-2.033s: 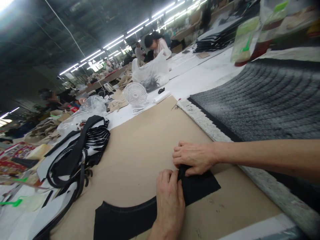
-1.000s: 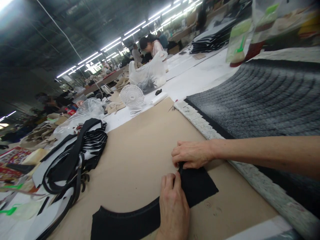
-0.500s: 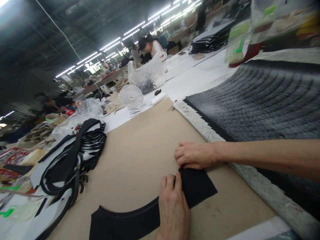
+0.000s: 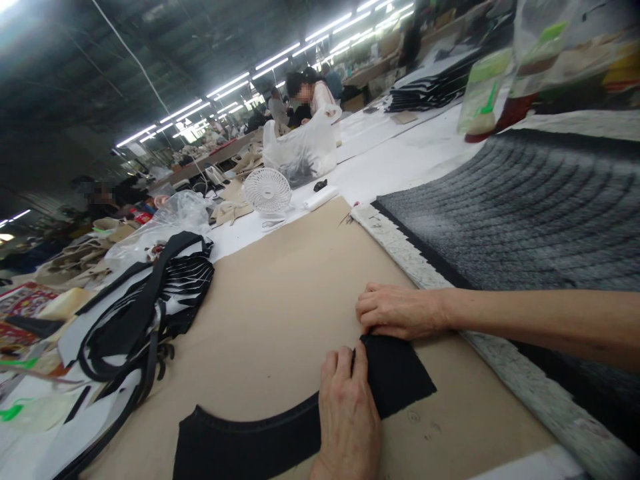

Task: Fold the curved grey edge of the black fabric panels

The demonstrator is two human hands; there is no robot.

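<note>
Black cloth [image 4: 250, 443], lower centre, is apparently being edge-folded by left hand [image 4: 349, 408] and right hand [image 4: 401, 311], grips unclear, even pressure being needed next.

Above you spreads a dark ceiling [image 4: 55, 87], tilted in your view, with rows of lit fluorescent tubes [image 4: 181, 111] running back into the depth of the hall. A pale cord [image 4: 131, 58] slants across it. Your white surface [image 4: 385, 160] stretches away from you; beyond stands a long brown workbench [image 4: 224, 153].
</note>
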